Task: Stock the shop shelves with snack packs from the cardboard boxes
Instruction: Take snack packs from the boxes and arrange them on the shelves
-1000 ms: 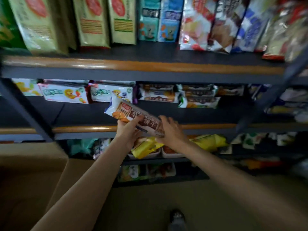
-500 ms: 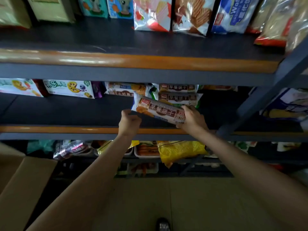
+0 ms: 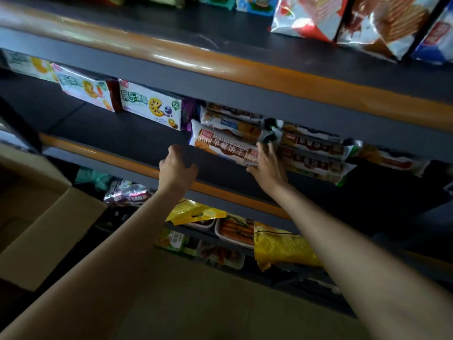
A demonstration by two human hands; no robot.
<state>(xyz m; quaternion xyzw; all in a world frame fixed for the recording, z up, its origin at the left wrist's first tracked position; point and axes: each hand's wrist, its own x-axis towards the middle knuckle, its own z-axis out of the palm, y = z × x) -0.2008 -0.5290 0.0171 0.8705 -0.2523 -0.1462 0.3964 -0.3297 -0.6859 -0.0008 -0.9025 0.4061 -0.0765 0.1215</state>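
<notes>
**Biscuit pack going onto the middle shelf**

Going left to right, I see an open cardboard box [image 3: 46, 217] at the lower left, standing beside the shelving. On the middle shelf [image 3: 117, 133], two white biscuit cartons [image 3: 149, 104] stand side by side towards the back.

My left hand [image 3: 177, 168] hovers above the shelf's orange front edge, fingers loosely curled and grasping nothing. It is just left of the snack pack [image 3: 225, 146], apart from it.

The pack is a long brown-and-white sleeve. Its long axis runs left to right along the shelf, and in this tilted view its right end sits a little lower than its left. It lies at the front of a pile of similar packs, and more of them [image 3: 313, 153] continue to its right.

My right hand [image 3: 267, 165] is the nearer one: its fingers rest against the pack's right end. I cannot tell whether they are pinching it or only pressing.

I judge the next move to be a push straight back, sideways-on, with the right hand doing the work.
</notes>
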